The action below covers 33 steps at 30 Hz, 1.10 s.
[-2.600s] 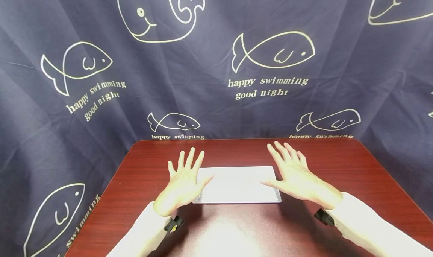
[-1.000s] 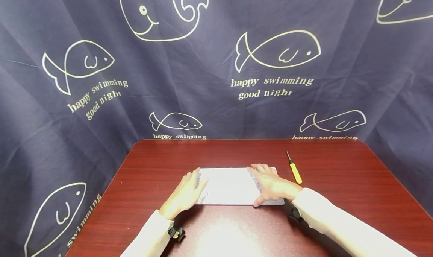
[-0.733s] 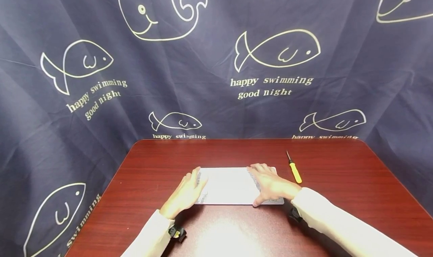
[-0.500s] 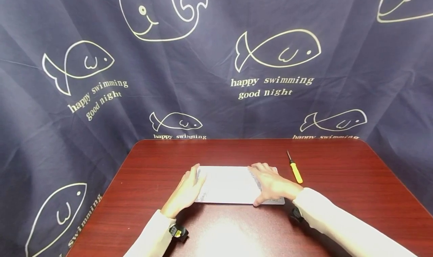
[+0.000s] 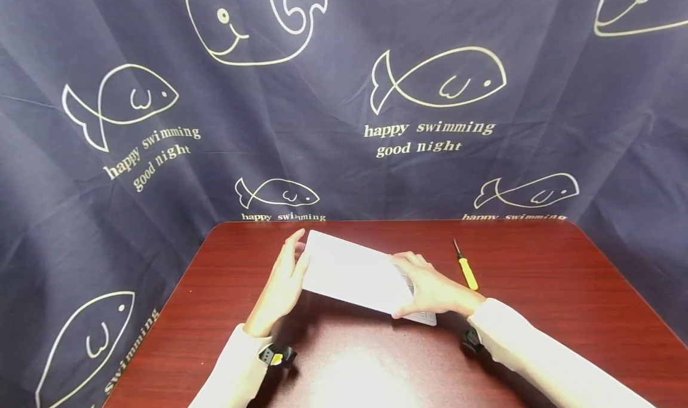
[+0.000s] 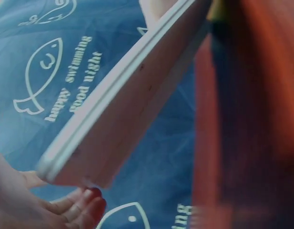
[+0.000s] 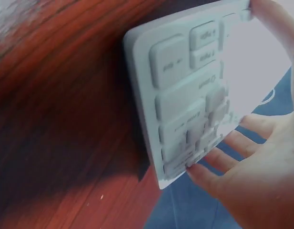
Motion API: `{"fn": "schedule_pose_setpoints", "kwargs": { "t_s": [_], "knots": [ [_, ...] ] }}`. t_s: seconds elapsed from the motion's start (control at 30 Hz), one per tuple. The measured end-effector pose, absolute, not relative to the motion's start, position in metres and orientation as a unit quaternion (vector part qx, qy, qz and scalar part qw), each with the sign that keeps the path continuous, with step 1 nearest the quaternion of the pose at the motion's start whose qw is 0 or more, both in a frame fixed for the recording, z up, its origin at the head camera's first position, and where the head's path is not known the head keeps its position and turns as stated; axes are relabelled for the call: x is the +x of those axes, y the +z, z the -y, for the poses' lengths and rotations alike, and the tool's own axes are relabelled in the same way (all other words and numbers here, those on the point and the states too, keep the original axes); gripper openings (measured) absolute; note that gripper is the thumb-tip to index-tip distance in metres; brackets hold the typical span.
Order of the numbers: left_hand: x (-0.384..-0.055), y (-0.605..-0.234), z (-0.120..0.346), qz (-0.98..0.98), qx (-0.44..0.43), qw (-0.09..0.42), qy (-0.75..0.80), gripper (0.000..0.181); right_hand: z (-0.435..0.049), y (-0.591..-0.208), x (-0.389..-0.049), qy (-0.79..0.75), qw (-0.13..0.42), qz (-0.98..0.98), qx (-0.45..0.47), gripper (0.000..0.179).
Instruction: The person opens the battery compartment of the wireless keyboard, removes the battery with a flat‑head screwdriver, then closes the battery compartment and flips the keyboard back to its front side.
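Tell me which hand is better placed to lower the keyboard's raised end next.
Left, most likely: the left hand is at the raised end of the keyboard, while the right hand grips the opposite end, which sits lower, closer to the table.

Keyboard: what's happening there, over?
Left hand and right hand holding keyboard. Keyboard tilted, left end higher. Screwdriver beyond right hand, apparently not in the way.
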<state>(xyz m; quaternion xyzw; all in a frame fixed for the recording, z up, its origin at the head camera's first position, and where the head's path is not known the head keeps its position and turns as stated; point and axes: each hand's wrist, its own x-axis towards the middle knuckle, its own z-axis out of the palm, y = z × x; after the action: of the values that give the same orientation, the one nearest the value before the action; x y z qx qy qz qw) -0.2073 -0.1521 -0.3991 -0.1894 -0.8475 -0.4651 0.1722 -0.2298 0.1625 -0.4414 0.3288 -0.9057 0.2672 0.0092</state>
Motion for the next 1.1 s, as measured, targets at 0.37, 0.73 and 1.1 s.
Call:
{"fn": "schedule_pose_setpoints", "kwargs": {
  "t_s": [0.37,0.73,1.1],
  "knots": [
    [-0.212,-0.360,0.156,0.755,-0.314,0.243,-0.522,0.048,-0.142,-0.439,-0.227,0.359,0.008,0.871,0.335,0.109],
    [-0.216,-0.342,0.146,0.707,-0.377,0.283,-0.527,0.059,-0.120,-0.439,-0.222,0.398,0.006,0.857,0.327,0.109],
    [-0.214,-0.332,0.134,0.695,-0.388,0.281,-0.536,0.064,-0.095,-0.447,-0.222,0.483,-0.003,0.798,0.360,0.117]
  ]
}}
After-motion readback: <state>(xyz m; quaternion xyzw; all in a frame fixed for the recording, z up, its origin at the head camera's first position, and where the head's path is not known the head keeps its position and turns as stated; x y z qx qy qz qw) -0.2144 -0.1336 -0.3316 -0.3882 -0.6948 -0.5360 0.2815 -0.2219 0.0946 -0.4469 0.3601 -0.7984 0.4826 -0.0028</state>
